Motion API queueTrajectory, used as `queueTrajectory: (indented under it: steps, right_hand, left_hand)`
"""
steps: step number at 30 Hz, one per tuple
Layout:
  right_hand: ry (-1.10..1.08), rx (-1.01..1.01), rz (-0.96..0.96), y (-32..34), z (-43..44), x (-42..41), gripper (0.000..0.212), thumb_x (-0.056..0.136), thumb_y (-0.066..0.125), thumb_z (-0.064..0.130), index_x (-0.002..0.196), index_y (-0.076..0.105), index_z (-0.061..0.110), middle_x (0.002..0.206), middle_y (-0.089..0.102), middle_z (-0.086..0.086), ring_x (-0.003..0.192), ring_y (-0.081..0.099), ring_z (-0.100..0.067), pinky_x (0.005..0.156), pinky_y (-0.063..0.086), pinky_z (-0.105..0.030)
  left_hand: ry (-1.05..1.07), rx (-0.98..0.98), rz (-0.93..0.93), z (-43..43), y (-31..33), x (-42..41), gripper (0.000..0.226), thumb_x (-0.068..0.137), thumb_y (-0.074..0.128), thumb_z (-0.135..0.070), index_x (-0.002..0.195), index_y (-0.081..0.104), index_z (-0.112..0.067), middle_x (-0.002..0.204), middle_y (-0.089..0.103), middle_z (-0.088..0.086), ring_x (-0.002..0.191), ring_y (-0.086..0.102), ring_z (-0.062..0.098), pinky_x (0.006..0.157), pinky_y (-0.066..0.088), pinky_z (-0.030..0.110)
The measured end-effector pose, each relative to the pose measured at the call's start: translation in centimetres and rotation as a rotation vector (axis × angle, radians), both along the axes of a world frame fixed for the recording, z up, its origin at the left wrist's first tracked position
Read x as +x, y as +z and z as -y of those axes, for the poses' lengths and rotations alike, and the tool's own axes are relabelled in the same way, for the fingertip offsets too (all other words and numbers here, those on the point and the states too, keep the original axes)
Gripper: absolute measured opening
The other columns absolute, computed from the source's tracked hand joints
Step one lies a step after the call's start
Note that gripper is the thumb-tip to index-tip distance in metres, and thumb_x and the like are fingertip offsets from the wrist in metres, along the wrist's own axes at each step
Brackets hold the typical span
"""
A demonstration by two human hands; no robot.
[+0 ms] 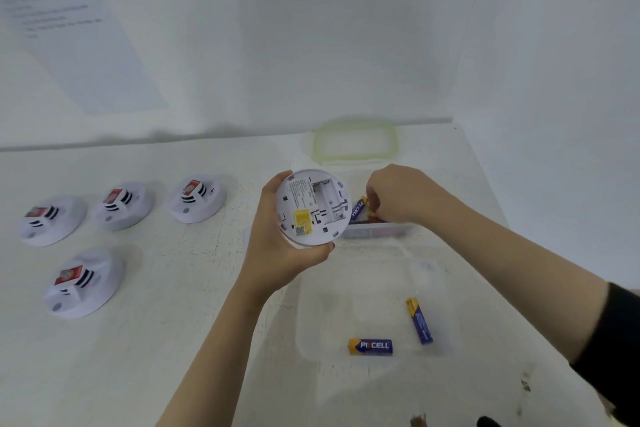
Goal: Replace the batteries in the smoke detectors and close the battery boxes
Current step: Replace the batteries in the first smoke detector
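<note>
My left hand (277,253) grips a round white smoke detector (313,208) by its rim, back side up. Its battery bay is open and holds no battery. My right hand (401,192) pinches a blue and yellow battery (358,208) over a clear box of batteries (388,230) just right of the detector. Two more blue and yellow batteries (370,347) (419,321) lie in a clear shallow tray (311,305) in front of me.
Several white smoke detectors (199,198) with red labels sit face up on the left of the white table. A clear lid with a green rim (355,140) lies at the back by the wall. A printed sheet (69,28) hangs on the wall, left.
</note>
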State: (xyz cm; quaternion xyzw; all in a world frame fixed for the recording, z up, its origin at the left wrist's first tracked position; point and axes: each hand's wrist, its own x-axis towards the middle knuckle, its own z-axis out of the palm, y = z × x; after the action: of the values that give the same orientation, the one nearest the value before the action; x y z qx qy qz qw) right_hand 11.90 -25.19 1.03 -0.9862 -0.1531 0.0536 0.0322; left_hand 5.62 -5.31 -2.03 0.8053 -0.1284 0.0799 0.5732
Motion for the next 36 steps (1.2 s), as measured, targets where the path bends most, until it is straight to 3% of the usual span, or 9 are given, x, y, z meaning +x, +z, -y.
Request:
queueTrajectory:
  steps: [7,11,17,21,25,28,31,34,36]
  right_hand:
    - [0.097,0.077,-0.112,0.5,0.7,0.3,0.019,0.085,0.063,0.024,0.104,0.063,0.027,0.093,0.06,0.01,0.08,0.048,-0.012,0.069,0.036,-0.023]
    - [0.071,0.483,-0.069,1.7,1.8,-0.6,0.024,0.082,0.064,0.023,0.1,0.062,0.038,0.079,0.061,0.012,0.063,0.051,-0.003,0.065,0.039,-0.02]
    - [0.086,1.033,0.299,3.0,1.7,-4.3,0.026,0.074,0.067,0.007,0.094,0.065,0.023,0.076,0.067,0.013,0.068,0.062,-0.009,0.063,0.041,-0.015]
    - [0.167,0.926,0.464,2.4,1.0,-6.1,0.026,0.076,0.067,0.009,0.1,0.066,0.019,0.084,0.066,0.014,0.071,0.06,-0.006,0.067,0.041,-0.011]
    - [0.188,0.788,0.549,1.8,1.0,-6.5,0.023,0.08,0.06,0.021,0.102,0.065,0.017,0.087,0.068,0.009,0.072,0.057,-0.007,0.069,0.046,-0.023]
    - [0.173,0.775,0.554,1.8,1.1,-6.5,0.026,0.081,0.059,0.023,0.106,0.066,0.02,0.102,0.066,0.004,0.094,0.057,-0.011,0.083,0.045,-0.023]
    - [0.133,0.866,0.387,1.8,1.0,-6.9,0.035,0.084,0.06,0.022,0.118,0.062,0.029,0.122,0.059,0.007,0.115,0.056,-0.012,0.088,0.046,-0.019]
    - [0.156,1.042,0.21,1.9,0.7,-7.4,0.04,0.09,0.059,0.015,0.123,0.053,0.036,0.106,0.065,0.012,0.086,0.068,-0.006,0.063,0.047,-0.009]
    - [0.165,1.085,0.197,2.0,0.7,-7.7,0.045,0.091,0.057,0.008,0.123,0.049,0.039,0.102,0.067,0.01,0.076,0.069,-0.001,0.058,0.045,-0.007]
  left_hand:
    - [0.011,0.023,0.007,0.0,-0.1,0.9,0.097,0.056,0.087,0.01,0.133,0.034,-0.017,0.12,0.047,-0.018,0.111,0.049,-0.014,0.081,0.047,0.006]
    - [0.008,0.01,0.0,0.1,0.3,0.9,0.095,0.053,0.084,-0.01,0.134,0.034,-0.018,0.122,0.048,-0.019,0.113,0.05,-0.012,0.084,0.048,0.009]
    - [0.002,0.031,0.029,0.6,1.1,0.5,0.1,0.047,0.084,-0.038,0.135,0.042,-0.018,0.125,0.053,-0.018,0.114,0.052,-0.008,0.088,0.048,0.01]
    - [-0.021,0.027,0.076,1.0,1.5,0.1,0.097,0.049,0.082,-0.04,0.135,0.043,-0.019,0.123,0.056,-0.024,0.115,0.054,-0.004,0.088,0.048,0.012]
    - [-0.046,0.077,0.14,1.2,1.9,-0.3,0.095,0.052,0.083,-0.04,0.135,0.041,-0.023,0.127,0.054,-0.019,0.116,0.054,-0.004,0.087,0.046,0.008]
    - [-0.069,0.079,0.167,1.3,2.0,-0.7,0.096,0.053,0.084,-0.038,0.136,0.04,-0.021,0.127,0.053,-0.024,0.119,0.052,-0.003,0.09,0.045,0.009]
    - [-0.086,0.053,0.189,1.3,2.3,-1.0,0.093,0.055,0.085,-0.033,0.135,0.041,-0.018,0.127,0.053,-0.027,0.12,0.052,0.0,0.09,0.046,0.01]
    - [-0.08,0.051,0.205,1.3,2.7,-1.2,0.092,0.054,0.084,-0.034,0.135,0.041,-0.022,0.126,0.054,-0.026,0.119,0.053,0.0,0.089,0.048,0.012]
    - [-0.073,0.049,0.207,1.4,2.9,-1.3,0.092,0.053,0.084,-0.036,0.133,0.041,-0.027,0.124,0.054,-0.028,0.117,0.054,0.0,0.088,0.049,0.013]
